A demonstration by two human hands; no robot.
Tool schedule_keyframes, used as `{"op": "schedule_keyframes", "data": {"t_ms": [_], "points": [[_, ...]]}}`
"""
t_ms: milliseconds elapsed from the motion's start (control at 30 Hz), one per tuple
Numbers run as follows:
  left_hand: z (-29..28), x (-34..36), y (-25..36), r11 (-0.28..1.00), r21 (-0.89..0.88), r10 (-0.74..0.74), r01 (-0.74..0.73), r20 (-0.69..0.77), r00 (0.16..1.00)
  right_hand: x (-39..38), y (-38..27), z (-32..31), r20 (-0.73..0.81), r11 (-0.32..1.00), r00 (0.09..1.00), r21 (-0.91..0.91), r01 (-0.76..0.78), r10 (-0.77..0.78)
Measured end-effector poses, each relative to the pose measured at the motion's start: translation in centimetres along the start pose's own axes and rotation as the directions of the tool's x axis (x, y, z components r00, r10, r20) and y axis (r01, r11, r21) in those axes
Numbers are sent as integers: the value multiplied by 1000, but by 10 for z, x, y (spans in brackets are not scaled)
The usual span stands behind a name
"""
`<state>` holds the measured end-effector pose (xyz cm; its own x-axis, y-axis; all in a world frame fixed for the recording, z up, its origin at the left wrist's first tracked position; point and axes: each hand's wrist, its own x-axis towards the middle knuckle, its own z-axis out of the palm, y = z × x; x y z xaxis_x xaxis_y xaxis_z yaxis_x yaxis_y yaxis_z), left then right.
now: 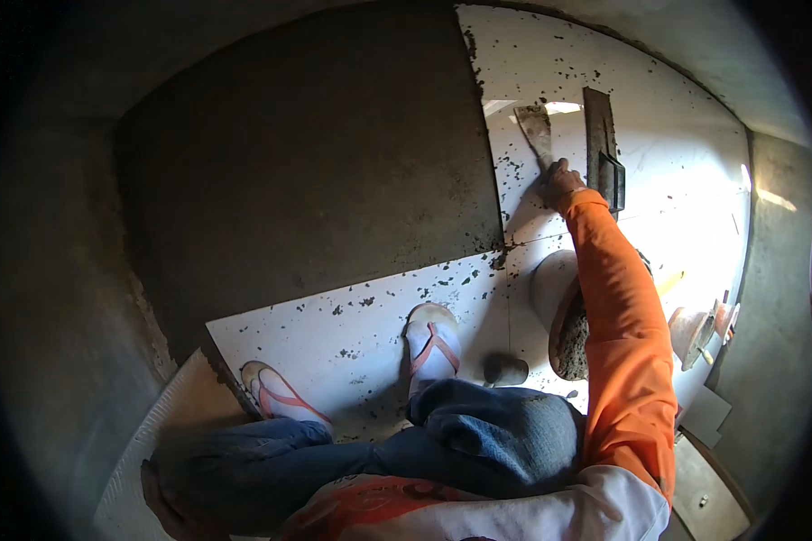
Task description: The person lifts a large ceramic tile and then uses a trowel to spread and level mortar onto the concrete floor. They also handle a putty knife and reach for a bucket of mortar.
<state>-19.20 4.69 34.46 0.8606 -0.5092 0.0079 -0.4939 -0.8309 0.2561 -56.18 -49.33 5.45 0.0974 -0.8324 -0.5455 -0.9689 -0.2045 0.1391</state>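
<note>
My right hand, at the end of an orange sleeve, is closed round the handle of a scraper. The scraper's wide, mortar-smeared blade points away from me over white floor tiles. Just right of it lies a flat steel trowel with a black handle, coated in grey mortar. Nearer me, partly behind my right forearm, a bucket is tipped toward me with mortar in its mouth. My left hand does not show.
Dark grey bare floor fills the far left, bordered by laid tiles speckled with mortar crumbs. A dark mallet head lies beside my sandalled foot. Reels or discs stand by the right wall. A tile leans at lower left.
</note>
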Motion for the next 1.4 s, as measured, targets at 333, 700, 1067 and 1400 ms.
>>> {"op": "schedule_keyframes", "data": {"t_ms": [333, 700, 1067, 1400], "points": [[-1, -11, -58, 977, -168, -145, 131, -71, 987, -122, -82, -95, -295, 692, 634, -171, 701, -715], [13, -13, -100, 905, -393, -188, 160, -32, 982, -188, -97, -70, -176, 688, 670, -292, 664, -721], [18, -12, -120, 830, -535, -186, 159, 4, 983, -200, -90, -44, -37, 804, 846, -335, 491, -532], [23, -9, -133, 762, -632, -157, 139, 28, 987, -232, -164, -27, 73, 901, 954, -314, 299, -291]]}}
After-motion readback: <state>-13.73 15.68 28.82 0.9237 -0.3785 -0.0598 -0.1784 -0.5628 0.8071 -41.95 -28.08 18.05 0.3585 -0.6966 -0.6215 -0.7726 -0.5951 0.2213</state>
